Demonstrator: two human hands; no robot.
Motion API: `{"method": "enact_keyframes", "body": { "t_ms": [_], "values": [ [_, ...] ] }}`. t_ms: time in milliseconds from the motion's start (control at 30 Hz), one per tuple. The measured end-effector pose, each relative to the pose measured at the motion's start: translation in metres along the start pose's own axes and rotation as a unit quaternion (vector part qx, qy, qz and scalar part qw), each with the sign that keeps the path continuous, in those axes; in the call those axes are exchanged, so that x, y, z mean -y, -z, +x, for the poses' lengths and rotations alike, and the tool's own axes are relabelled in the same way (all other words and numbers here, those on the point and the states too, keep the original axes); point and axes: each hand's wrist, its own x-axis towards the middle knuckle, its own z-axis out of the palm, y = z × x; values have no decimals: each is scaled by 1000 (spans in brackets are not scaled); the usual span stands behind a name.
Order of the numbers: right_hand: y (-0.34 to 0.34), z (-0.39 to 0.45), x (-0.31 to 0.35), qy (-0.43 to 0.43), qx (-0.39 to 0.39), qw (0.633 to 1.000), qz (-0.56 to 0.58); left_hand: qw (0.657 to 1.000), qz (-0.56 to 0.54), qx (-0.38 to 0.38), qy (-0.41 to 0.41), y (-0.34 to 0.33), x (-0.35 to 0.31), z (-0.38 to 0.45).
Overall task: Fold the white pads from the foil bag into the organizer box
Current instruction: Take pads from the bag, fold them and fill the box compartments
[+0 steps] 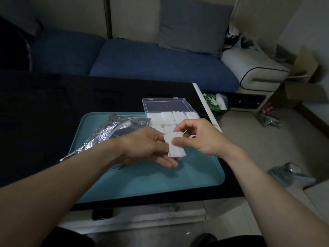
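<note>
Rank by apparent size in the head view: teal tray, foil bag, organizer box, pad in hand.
1. teal tray
2. foil bag
3. organizer box, hands partly hide both; order unsure
4. white pad

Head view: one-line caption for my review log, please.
Both hands, left hand and right hand, fold a white pad above the teal tray.
</note>
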Motion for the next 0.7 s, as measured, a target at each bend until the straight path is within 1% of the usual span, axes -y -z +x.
{"method": "enact_keyframes", "body": {
  "t_ms": [100,200,267,367,433,467,500,567,633,700],
  "values": [
    [3,-1,-1,-27,-6,999,33,999,-2,-47,3,-3,1,1],
    [5,-2,-1,-49,-34,991,122,993,-36,-110,-7,-2,1,4],
    [8,-3,1,-70,-60,976,196,988,-52,-145,-20,0,2,6],
    [12,-6,5,-91,-63,955,274,986,-57,-155,-35,1,3,8],
    [9,-7,8,-94,-48,948,299,988,-59,-135,-38,-1,2,8],
    [6,-7,9,-96,-49,950,294,991,-60,-114,-37,-2,2,8],
    [3,-5,9,-95,-59,958,265,993,-61,-91,-34,-4,1,8],
    [-2,-1,5,-93,-102,975,173,995,-70,-61,-26,-7,-3,8],
    [-5,0,4,-87,-127,978,137,992,-103,-66,-14,-8,-6,8],
    [-5,1,5,-82,-117,979,144,985,-154,-73,-6,-9,-9,8]
  ]
}}
